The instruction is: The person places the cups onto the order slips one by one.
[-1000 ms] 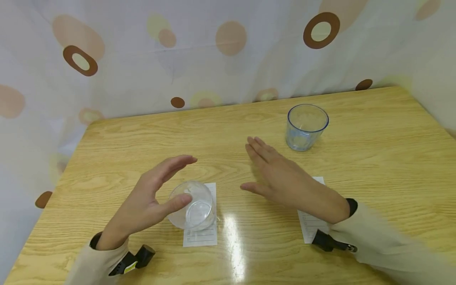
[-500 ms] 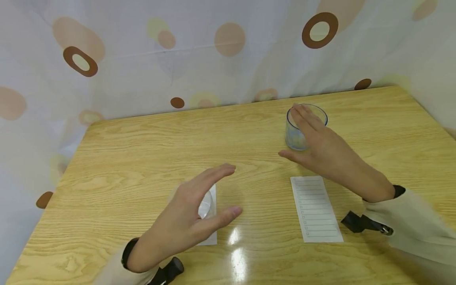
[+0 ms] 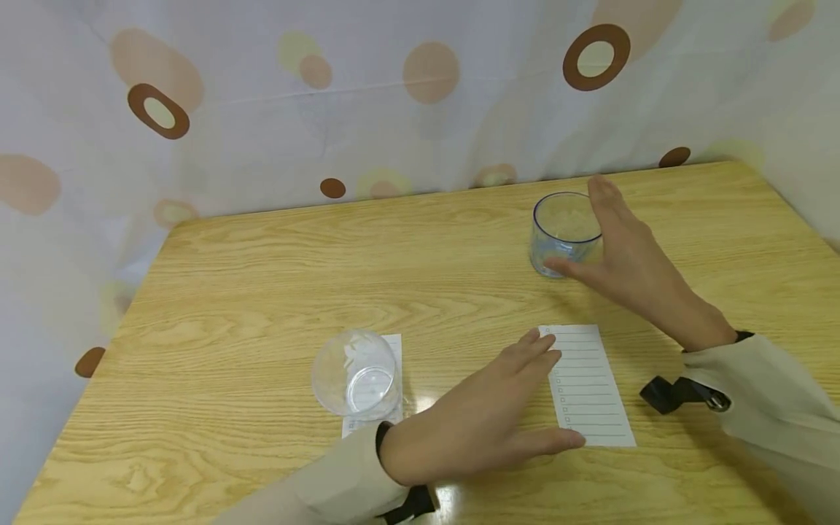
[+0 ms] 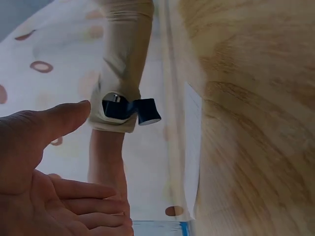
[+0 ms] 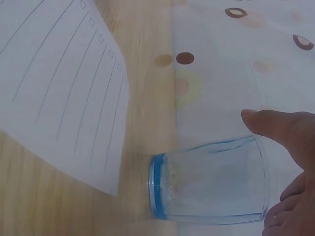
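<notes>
Blue glass (image 3: 554,237): see-through, blue-rimmed, upright at the far right of the table (image 3: 262,270); the right grip (image 3: 633,255) is spread at its right side, contact unclear.
Clear glass (image 3: 354,375): colourless, mouth up, near left.
Left sheet (image 3: 394,343): white, ruled, under the clear glass.
Right sheet (image 3: 587,379): white, ruled, checkboxes down its left edge, near right; the left grip (image 3: 482,412) partly hides that edge.

Papers (image 3: 596,390), blue-rimmed glass (image 3: 564,227) on wooden table (image 3: 256,292)
</notes>
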`<state>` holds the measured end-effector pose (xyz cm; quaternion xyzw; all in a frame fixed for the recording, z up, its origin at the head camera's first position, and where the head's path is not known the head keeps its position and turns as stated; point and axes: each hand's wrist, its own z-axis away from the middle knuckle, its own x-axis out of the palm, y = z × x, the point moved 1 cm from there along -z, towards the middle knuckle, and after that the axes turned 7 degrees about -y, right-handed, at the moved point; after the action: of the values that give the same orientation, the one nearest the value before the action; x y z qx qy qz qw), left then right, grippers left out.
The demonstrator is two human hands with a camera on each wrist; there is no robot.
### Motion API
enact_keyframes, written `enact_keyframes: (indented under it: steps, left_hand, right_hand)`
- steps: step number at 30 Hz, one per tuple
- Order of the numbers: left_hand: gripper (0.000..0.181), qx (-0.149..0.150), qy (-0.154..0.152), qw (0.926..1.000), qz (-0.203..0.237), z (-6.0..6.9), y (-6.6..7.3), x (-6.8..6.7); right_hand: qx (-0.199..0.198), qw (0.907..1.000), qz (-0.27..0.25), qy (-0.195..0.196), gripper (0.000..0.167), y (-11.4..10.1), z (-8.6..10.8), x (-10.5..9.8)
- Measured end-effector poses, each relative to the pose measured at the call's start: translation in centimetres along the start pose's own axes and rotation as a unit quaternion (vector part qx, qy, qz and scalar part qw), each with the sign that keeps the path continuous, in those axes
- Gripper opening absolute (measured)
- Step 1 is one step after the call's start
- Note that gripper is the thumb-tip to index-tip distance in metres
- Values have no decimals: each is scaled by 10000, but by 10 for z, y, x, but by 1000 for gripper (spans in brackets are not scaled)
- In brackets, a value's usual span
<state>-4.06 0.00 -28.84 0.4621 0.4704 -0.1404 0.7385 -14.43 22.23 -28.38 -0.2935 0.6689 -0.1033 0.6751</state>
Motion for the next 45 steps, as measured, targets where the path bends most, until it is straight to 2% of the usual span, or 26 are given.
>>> enact_keyframes:
  steps: [5, 8, 14, 17, 23, 30, 37, 45]
  left_hand:
    - [76, -152, -198, 9968, -763, -18, -6, 8]
    - [81, -347, -431, 9924, -1099, -28, -11, 13]
    - [96, -929, -1075, 9830, -1161, -36, -14, 22]
    - [104, -979, -1273, 9787, -1277, -37, -14, 25]
    - [107, -882, -1346, 9750, -1530, -38, -15, 28]
    - [110, -966, -1564, 9721, -1458, -42, -12, 30]
    - [108, -1099, -1543, 9683, -1625, -44, -14, 35]
    - [109, -1204, -1563, 9642, -1773, -45, -18, 37]
  right_hand:
    - [202, 9992, -335, 65, 113, 6, -4, 5]
    - [264, 9985, -467, 98, 114, 9, -7, 8]
    - [417, 9970, -608, 248, 114, 13, -12, 11]
    - [439, 9960, -678, 373, 114, 15, -14, 13]
    - [414, 9936, -845, 628, 112, 20, -15, 19]
    - [396, 9863, -1422, 732, 110, 24, -14, 25]
    - [484, 9785, -1823, 833, 107, 24, -13, 30]
    - [528, 9750, -1962, 897, 105, 26, -16, 33]
